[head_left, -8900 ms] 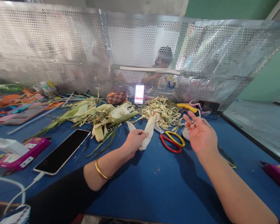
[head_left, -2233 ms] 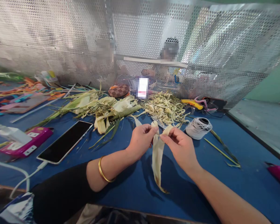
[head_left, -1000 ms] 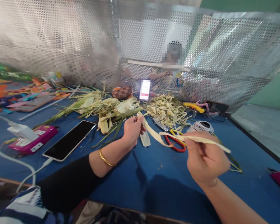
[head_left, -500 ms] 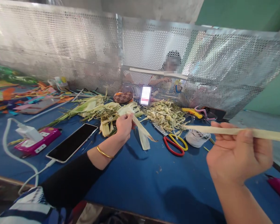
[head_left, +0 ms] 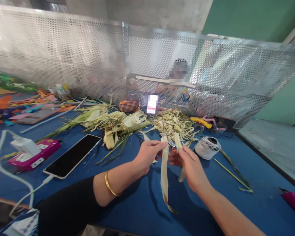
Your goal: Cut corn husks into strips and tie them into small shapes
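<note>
My left hand [head_left: 148, 154] pinches a pale corn husk strip [head_left: 164, 173] that hangs down with a brown, curled tip. Another pale husk piece shows partly behind that hand. Close on the right, my right hand [head_left: 190, 164] is closed on a second husk strip [head_left: 178, 141], its upper end standing above the fingers and its lower end dangling below. Scissors [head_left: 171, 143] lie behind the hands, mostly hidden by them. Beyond are a heap of shredded husk [head_left: 173, 123] and a pile of whole corn husks [head_left: 113, 123].
A spool of white string [head_left: 207, 148] stands right of my hands. To the left lie a phone [head_left: 73, 155] on a cable and a magenta power strip [head_left: 36, 154]. A perforated metal screen [head_left: 71, 62] borders the table's back, with a person behind it.
My right hand has come inward from the far right with its husk strip, beside my left hand. My left hand has moved right and nearer, away from the husk pile.
</note>
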The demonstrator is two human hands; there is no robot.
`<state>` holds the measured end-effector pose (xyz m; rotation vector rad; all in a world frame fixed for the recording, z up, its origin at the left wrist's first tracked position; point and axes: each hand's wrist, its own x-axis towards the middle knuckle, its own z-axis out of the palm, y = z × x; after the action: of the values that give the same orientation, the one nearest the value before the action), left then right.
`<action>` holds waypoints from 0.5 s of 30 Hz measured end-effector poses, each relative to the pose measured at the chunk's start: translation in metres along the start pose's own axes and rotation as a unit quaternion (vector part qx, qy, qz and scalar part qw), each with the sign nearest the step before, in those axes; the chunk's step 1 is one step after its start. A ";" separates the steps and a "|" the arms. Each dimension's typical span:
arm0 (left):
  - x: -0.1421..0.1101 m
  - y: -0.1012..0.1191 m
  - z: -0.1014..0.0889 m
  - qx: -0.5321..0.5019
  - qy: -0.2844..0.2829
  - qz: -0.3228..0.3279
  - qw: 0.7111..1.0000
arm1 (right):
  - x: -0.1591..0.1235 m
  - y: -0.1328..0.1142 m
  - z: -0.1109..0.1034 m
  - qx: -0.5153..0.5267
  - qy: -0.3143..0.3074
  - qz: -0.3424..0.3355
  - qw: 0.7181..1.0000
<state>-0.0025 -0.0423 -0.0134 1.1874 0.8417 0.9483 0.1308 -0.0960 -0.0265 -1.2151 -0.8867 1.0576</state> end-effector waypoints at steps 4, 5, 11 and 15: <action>-0.004 -0.004 0.004 -0.039 -0.027 -0.021 0.999 | -0.006 0.012 0.010 -0.018 -0.066 0.043 0.997; -0.005 -0.005 0.005 -0.051 -0.041 -0.029 0.997 | -0.008 0.013 0.011 -0.022 -0.078 0.043 0.996; -0.007 -0.009 0.007 -0.094 -0.049 -0.044 0.993 | -0.012 0.010 0.014 -0.019 -0.108 0.060 0.992; -0.006 -0.010 0.007 -0.100 -0.016 -0.034 0.994 | -0.013 0.011 0.015 -0.070 -0.106 0.029 0.991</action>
<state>0.0031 -0.0511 -0.0216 0.9942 0.7384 0.9320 0.1118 -0.1035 -0.0349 -1.2667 -1.1120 1.2031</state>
